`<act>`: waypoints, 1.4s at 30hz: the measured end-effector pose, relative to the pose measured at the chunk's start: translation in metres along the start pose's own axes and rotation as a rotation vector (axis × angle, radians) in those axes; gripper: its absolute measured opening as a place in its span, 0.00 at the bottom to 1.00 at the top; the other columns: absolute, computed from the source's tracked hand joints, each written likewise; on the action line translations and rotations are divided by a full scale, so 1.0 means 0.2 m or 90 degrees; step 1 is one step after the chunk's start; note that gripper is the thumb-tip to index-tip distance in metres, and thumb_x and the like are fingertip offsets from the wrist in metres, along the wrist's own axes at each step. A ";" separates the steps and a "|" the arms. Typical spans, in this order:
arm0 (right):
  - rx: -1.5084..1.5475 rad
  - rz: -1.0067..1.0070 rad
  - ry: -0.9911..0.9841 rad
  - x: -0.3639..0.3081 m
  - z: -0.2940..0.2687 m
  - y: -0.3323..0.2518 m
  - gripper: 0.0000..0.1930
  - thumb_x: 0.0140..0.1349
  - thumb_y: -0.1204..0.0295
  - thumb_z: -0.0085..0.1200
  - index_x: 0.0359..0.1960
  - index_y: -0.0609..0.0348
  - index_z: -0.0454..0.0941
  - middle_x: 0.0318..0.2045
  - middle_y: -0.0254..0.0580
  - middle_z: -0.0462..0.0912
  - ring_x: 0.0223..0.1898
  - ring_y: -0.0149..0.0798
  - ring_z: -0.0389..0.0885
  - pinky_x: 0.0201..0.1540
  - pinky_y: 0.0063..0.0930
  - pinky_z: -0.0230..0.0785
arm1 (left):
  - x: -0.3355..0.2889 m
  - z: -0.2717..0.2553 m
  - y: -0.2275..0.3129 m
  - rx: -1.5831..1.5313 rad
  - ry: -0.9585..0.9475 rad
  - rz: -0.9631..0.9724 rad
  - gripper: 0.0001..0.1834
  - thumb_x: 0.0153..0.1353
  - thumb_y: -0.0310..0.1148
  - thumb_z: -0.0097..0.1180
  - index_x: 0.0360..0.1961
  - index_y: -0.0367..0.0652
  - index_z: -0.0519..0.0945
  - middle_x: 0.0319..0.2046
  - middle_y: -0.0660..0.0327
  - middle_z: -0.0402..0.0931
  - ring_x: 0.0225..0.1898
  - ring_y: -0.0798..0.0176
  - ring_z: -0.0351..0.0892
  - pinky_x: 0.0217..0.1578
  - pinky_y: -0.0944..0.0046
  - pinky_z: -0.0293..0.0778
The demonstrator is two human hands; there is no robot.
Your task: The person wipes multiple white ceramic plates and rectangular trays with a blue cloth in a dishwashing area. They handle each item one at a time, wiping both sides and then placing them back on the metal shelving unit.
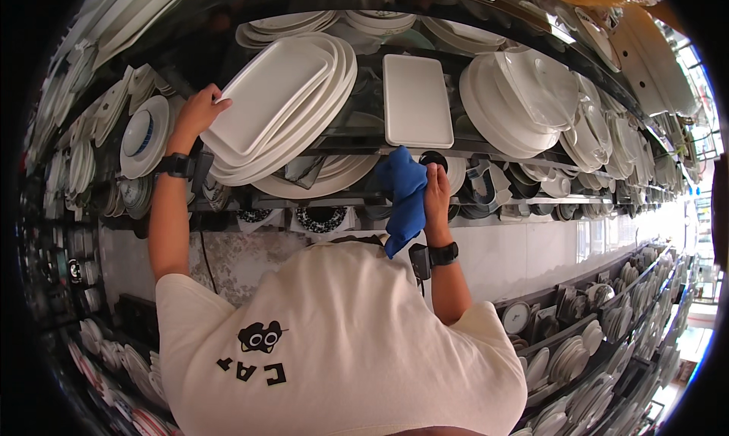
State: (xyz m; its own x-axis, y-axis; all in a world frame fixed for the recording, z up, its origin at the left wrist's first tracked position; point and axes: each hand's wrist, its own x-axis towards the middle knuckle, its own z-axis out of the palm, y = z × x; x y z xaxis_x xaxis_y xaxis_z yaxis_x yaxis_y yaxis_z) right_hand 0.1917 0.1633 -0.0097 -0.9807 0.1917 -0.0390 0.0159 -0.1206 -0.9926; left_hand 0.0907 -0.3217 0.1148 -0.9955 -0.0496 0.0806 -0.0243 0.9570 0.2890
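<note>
My left hand [199, 117] is closed on the left edge of a white rectangular plate [269, 94], its thumb over the rim. That plate tops a tilted stack that includes larger white oval platters [345, 75]. In front of the shelf, my right hand [436, 200] grips a blue cloth [406, 193], which hangs down in folds. Just beyond the cloth, a single white rectangular tray [418, 102] lies on the shelf. A small dark round thing [434, 159] shows by my right fingertips; what it is I cannot make out.
To the right of the tray stand stacked white oval platters [493, 105] with a clear-wrapped dish [541, 86] on top. A patterned bowl on plates [139, 132] is left of my left hand. Lower shelves hold black-and-white patterned plates [320, 219]. More crockery [569, 360] fills racks behind me.
</note>
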 end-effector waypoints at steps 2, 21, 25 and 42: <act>-0.010 -0.003 0.009 -0.02 0.02 0.03 0.17 0.76 0.61 0.41 0.29 0.57 0.66 0.26 0.24 0.60 0.30 0.22 0.55 0.33 0.19 0.54 | 0.02 0.00 0.00 -0.008 0.003 -0.004 0.20 0.57 0.45 0.63 0.37 0.39 0.73 0.31 0.50 0.80 0.35 0.44 0.79 0.37 0.52 0.73; -0.013 0.013 0.063 -0.17 0.04 0.05 0.16 0.75 0.60 0.42 0.32 0.57 0.68 0.27 0.25 0.63 0.31 0.22 0.58 0.35 0.18 0.56 | 0.12 0.18 -0.17 0.135 0.100 0.076 0.12 0.63 0.38 0.56 0.35 0.38 0.79 0.39 0.44 0.77 0.41 0.40 0.77 0.43 0.46 0.74; -0.051 0.000 0.058 -0.17 0.03 0.04 0.17 0.75 0.59 0.42 0.31 0.58 0.68 0.27 0.25 0.62 0.31 0.22 0.57 0.35 0.19 0.55 | 0.11 0.19 -0.18 0.140 0.144 0.078 0.13 0.67 0.39 0.51 0.37 0.38 0.75 0.36 0.43 0.78 0.41 0.38 0.77 0.43 0.44 0.73; -0.022 0.006 0.027 -0.14 0.08 -0.03 0.17 0.76 0.59 0.41 0.32 0.58 0.68 0.27 0.25 0.62 0.32 0.22 0.58 0.36 0.18 0.56 | -0.04 0.04 0.01 -0.077 0.199 0.057 0.11 0.70 0.38 0.47 0.40 0.40 0.69 0.32 0.43 0.79 0.38 0.34 0.76 0.35 0.42 0.71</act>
State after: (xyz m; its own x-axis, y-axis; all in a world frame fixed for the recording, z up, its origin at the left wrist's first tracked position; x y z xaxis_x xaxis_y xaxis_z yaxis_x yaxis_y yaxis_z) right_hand 0.2159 0.1433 -0.0017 -0.9714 0.2316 -0.0521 0.0323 -0.0888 -0.9955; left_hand 0.0982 -0.3163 0.1072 -0.9167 -0.0692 0.3935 0.0922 0.9217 0.3768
